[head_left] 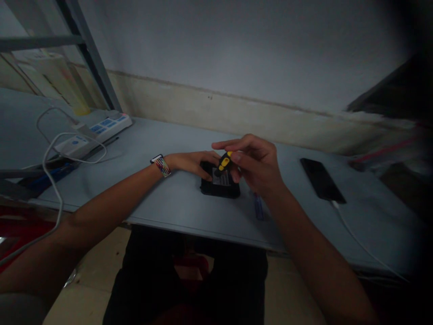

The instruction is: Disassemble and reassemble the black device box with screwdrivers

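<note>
A small black box-like device (219, 187) with a grey label on top lies on the grey table (162, 198) in front of me. My left hand (194, 161), with a striped band at the wrist, rests on its left edge and steadies it. My right hand (255, 164) is above the device's right side, its fingers pinched round a yellow-and-black screwdriver handle (223, 163) that points down at the device. A blue pen-like tool (259, 206) lies on the table just under my right wrist.
A black phone (322, 179) with a white cable (358, 239) lies to the right. A white power strip (96, 131) with white cables sits at the far left by a metal shelf frame (91, 58). The wall runs behind the table.
</note>
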Demonstrator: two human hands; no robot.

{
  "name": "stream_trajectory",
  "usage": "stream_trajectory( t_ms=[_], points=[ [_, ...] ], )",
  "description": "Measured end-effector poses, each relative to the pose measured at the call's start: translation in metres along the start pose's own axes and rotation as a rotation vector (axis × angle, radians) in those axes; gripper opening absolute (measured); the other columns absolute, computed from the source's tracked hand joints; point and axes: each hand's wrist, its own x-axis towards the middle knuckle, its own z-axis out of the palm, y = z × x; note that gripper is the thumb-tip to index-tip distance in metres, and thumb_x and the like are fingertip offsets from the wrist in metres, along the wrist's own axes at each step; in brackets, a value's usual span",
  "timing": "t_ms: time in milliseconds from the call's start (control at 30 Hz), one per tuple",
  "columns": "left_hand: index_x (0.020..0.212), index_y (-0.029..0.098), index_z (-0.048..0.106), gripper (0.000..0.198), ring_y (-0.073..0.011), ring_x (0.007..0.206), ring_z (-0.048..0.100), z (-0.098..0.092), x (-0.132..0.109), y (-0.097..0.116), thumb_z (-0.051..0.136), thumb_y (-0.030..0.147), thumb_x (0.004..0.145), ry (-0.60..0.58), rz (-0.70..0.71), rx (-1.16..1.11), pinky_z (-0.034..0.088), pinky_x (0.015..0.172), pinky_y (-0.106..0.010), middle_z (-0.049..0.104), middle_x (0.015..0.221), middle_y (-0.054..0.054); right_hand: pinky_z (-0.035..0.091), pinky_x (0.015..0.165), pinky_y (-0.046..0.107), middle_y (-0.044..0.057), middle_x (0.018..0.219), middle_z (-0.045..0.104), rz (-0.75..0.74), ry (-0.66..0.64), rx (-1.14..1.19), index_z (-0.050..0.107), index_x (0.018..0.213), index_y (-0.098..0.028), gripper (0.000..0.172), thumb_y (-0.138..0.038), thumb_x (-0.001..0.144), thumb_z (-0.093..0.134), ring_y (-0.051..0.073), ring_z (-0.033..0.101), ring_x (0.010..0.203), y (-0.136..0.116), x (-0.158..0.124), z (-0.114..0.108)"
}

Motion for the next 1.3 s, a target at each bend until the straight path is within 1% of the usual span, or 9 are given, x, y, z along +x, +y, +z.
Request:
stream_trajectory(
  t_ms=[200, 333, 500, 667, 800, 900, 1000, 1133, 1300],
  points=[
    [0.121, 0.022, 0.081, 0.047, -0.0316, 0.132, 0.063, -0.001, 0.001, -0.004, 0.087, 0.042, 0.079, -0.021, -0.007, 0.007, 0.043, 0.125, -0.049, 0.073, 0.133, -0.010, 0.038, 0.030, 0.017, -0.002, 0.089, 0.083, 0.057, 0.065, 0.062, 0.062, 0.086, -0.024, 0.039, -0.038, 0.079, 0.098, 0.005, 0.053, 0.036, -0.002, 0.002, 0.003],
    [0.121, 0.024, 0.081, 0.044, -0.0312, 0.132, 0.063, -0.001, 0.000, 0.002, 0.085, 0.042, 0.081, -0.052, -0.010, 0.002, 0.041, 0.126, -0.049, 0.075, 0.130, -0.009, 0.046, 0.034, 0.021, 0.003, 0.098, 0.085, 0.063, 0.017, 0.074, 0.079, 0.103, -0.024, 0.027, -0.047, 0.092, 0.085, 0.008, 0.061, 0.040, 0.000, 0.002, -0.001],
    [0.124, 0.024, 0.079, 0.049, -0.0311, 0.132, 0.063, -0.001, -0.001, 0.000, 0.088, 0.040, 0.078, -0.020, -0.043, -0.005, 0.041, 0.125, -0.049, 0.076, 0.126, -0.008, 0.049, 0.037, 0.022, 0.005, 0.114, 0.086, 0.015, 0.058, -0.014, 0.077, 0.088, -0.022, 0.022, -0.040, 0.089, 0.090, 0.007, 0.063, 0.044, -0.004, 0.002, 0.002],
    [0.124, 0.023, 0.080, 0.048, -0.0314, 0.135, 0.061, -0.002, 0.000, 0.000, 0.088, 0.039, 0.079, -0.021, -0.004, 0.039, 0.042, 0.124, -0.048, 0.072, 0.136, -0.009, 0.039, 0.031, 0.017, 0.000, 0.087, 0.084, 0.028, 0.058, 0.069, 0.066, 0.083, -0.023, 0.033, -0.035, 0.081, 0.097, 0.006, 0.056, 0.037, -0.005, 0.004, 0.006],
    [0.121, 0.024, 0.082, 0.044, -0.0320, 0.131, 0.064, -0.002, 0.001, 0.005, 0.087, 0.041, 0.080, -0.034, 0.025, 0.017, 0.046, 0.122, -0.048, 0.074, 0.133, -0.009, 0.044, 0.034, 0.019, 0.002, 0.095, 0.085, 0.039, 0.009, 0.093, 0.078, 0.103, -0.023, 0.026, -0.044, 0.091, 0.087, 0.006, 0.058, 0.039, -0.001, 0.003, 0.002],
    [0.122, 0.024, 0.082, 0.045, -0.0320, 0.131, 0.065, 0.000, 0.002, 0.006, 0.086, 0.042, 0.081, -0.056, 0.020, -0.014, 0.046, 0.122, -0.048, 0.075, 0.133, -0.010, 0.043, 0.034, 0.020, 0.005, 0.104, 0.086, 0.029, -0.005, 0.053, 0.081, 0.099, -0.021, 0.022, -0.043, 0.093, 0.085, 0.006, 0.060, 0.040, -0.001, 0.003, 0.000],
    [0.128, 0.025, 0.080, 0.050, -0.0324, 0.136, 0.062, 0.000, 0.003, 0.005, 0.085, 0.044, 0.082, -0.065, 0.002, -0.022, 0.043, 0.125, -0.050, 0.073, 0.137, -0.009, 0.038, 0.031, 0.019, 0.004, 0.109, 0.086, 0.007, 0.033, 0.007, 0.072, 0.087, -0.022, 0.025, -0.038, 0.088, 0.091, 0.004, 0.056, 0.037, -0.005, 0.004, 0.003],
    [0.130, 0.025, 0.079, 0.052, -0.0325, 0.141, 0.059, 0.000, 0.002, 0.004, 0.085, 0.043, 0.081, -0.046, 0.003, 0.022, 0.037, 0.130, -0.052, 0.072, 0.141, -0.009, 0.036, 0.031, 0.018, -0.001, 0.093, 0.085, 0.046, 0.062, 0.042, 0.059, 0.082, -0.023, 0.040, -0.037, 0.080, 0.097, 0.004, 0.050, 0.034, -0.007, 0.005, 0.007],
    [0.123, 0.023, 0.081, 0.046, -0.0317, 0.134, 0.064, 0.000, 0.001, 0.005, 0.086, 0.040, 0.081, -0.034, 0.004, -0.017, 0.043, 0.125, -0.049, 0.074, 0.133, -0.009, 0.043, 0.034, 0.020, 0.002, 0.096, 0.085, 0.080, 0.004, 0.081, 0.077, 0.102, -0.023, 0.027, -0.044, 0.088, 0.088, 0.006, 0.056, 0.039, -0.003, 0.004, 0.003]
  ],
)
